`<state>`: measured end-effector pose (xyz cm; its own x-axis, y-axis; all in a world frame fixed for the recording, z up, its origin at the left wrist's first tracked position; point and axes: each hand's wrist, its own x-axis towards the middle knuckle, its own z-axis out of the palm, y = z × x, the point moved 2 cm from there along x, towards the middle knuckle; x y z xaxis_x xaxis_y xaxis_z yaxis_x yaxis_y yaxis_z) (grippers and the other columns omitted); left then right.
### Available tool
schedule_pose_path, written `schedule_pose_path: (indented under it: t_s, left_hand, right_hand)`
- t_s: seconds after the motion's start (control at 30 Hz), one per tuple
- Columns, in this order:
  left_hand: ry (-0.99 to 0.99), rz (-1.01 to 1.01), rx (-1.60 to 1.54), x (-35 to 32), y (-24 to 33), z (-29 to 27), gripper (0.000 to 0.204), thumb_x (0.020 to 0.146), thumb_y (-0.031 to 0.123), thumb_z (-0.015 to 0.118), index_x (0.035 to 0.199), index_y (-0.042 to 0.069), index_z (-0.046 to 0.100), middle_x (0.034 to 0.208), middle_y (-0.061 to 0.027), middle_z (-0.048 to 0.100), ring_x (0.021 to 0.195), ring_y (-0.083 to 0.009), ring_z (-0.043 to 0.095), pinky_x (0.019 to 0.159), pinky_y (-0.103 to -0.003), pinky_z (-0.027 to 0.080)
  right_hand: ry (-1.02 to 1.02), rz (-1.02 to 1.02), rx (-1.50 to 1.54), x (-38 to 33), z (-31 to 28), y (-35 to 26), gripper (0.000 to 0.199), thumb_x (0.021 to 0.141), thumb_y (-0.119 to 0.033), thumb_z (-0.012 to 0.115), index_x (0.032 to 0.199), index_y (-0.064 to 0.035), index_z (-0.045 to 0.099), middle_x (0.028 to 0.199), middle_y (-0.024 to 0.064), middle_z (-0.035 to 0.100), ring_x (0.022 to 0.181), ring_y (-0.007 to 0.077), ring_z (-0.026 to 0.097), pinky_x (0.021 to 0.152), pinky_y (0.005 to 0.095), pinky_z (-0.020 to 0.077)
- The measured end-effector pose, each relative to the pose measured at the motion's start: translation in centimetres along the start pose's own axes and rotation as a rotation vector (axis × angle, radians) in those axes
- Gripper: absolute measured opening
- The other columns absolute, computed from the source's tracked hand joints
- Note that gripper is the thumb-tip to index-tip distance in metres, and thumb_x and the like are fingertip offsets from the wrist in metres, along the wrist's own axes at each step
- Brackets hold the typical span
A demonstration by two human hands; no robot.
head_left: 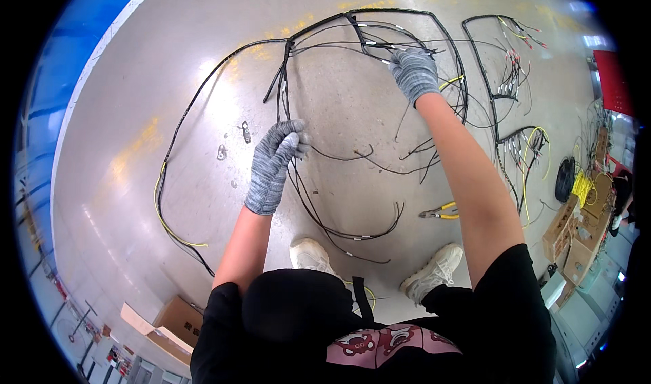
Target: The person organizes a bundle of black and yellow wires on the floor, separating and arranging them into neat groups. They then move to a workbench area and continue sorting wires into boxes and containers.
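Observation:
A black wiring harness (pixel 319 23) lies spread on the grey floor, its trunk arching across the far side with thin branches hanging off. My left hand (pixel 274 157), in a grey knit glove, is closed around a bundle of black wires (pixel 285 99) that runs down from the trunk. Below that hand the loose wire ends (pixel 339 233) curve toward my shoes. Farther off and to the right, my right hand (pixel 415 72), gloved alike, has its fingers closed at a second bundle of wires (pixel 380 45) with white tags. The right fingertips are partly hidden.
Yellow-handled pliers (pixel 441 212) lie on the floor ahead of my right shoe (pixel 434 272). Another harness (pixel 489 92) with tagged ends stretches along the right. Beyond it are coils of yellow wire (pixel 584 186) and cardboard boxes (pixel 576 238). An open carton (pixel 173 326) stands at lower left.

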<state>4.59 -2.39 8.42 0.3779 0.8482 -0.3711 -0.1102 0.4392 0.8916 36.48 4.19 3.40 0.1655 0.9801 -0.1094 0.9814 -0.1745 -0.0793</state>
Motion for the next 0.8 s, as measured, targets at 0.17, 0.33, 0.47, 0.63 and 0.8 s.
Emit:
schedule_pose_path:
  t_s: [0.17, 0.33, 0.47, 0.63, 0.8]
  left_hand:
    - [-0.006, -0.052, 0.013, 0.6, -0.8, -0.4, 0.030, 0.091, 0.024, 0.054, 0.111, 0.001, 0.058, 0.088, -0.0047, 0.061, 0.078, -0.0112, 0.057, 0.071, -0.024, 0.048]
    - [0.009, -0.045, 0.002, 1.3, -1.0, -0.6, 0.029, 0.091, 0.022, 0.054, 0.110, 0.001, 0.058, 0.088, -0.0046, 0.061, 0.078, -0.0109, 0.057, 0.071, -0.024, 0.048]
    - [0.012, -0.070, -0.012, 1.5, -1.3, -1.1, 0.028, 0.092, 0.021, 0.053, 0.110, 0.001, 0.058, 0.088, -0.0042, 0.061, 0.078, -0.0105, 0.057, 0.071, -0.024, 0.048]
    - [0.018, -0.060, -0.027, 1.7, -1.7, -1.4, 0.026, 0.091, 0.020, 0.054, 0.109, 0.002, 0.058, 0.089, -0.0046, 0.062, 0.077, -0.0105, 0.058, 0.072, -0.024, 0.048]
    - [0.027, -0.053, -0.034, 1.6, -1.6, -1.7, 0.025, 0.091, 0.018, 0.054, 0.110, 0.002, 0.058, 0.091, -0.0063, 0.063, 0.078, -0.0111, 0.059, 0.073, -0.024, 0.048]
  right_hand:
    - [0.021, -0.036, -0.192, 0.1, -0.6, -1.4, 0.022, 0.078, -0.027, 0.062, 0.095, -0.0147, 0.064, 0.093, 0.0083, 0.063, 0.091, 0.0263, 0.059, 0.079, 0.0418, 0.0458]
    - [0.055, -0.038, -0.206, 0.3, -0.1, -1.1, 0.018, 0.078, -0.024, 0.062, 0.093, -0.0141, 0.063, 0.089, 0.0082, 0.063, 0.089, 0.0254, 0.060, 0.078, 0.0425, 0.0451]
    - [0.096, -0.043, -0.006, -0.4, 0.2, -0.5, 0.012, 0.077, -0.022, 0.061, 0.085, -0.0129, 0.063, 0.086, 0.0081, 0.063, 0.086, 0.0261, 0.060, 0.077, 0.0427, 0.0451]
    - [0.123, 0.000, 0.047, -0.4, -0.5, -1.2, 0.012, 0.073, -0.018, 0.066, 0.081, -0.0099, 0.062, 0.082, 0.0105, 0.062, 0.081, 0.0289, 0.059, 0.073, 0.0407, 0.0464]
    - [0.193, 0.014, 0.118, -0.3, -0.4, -1.1, 0.014, 0.070, -0.014, 0.070, 0.079, -0.0077, 0.062, 0.078, 0.0125, 0.062, 0.078, 0.0306, 0.059, 0.072, 0.0390, 0.0471]
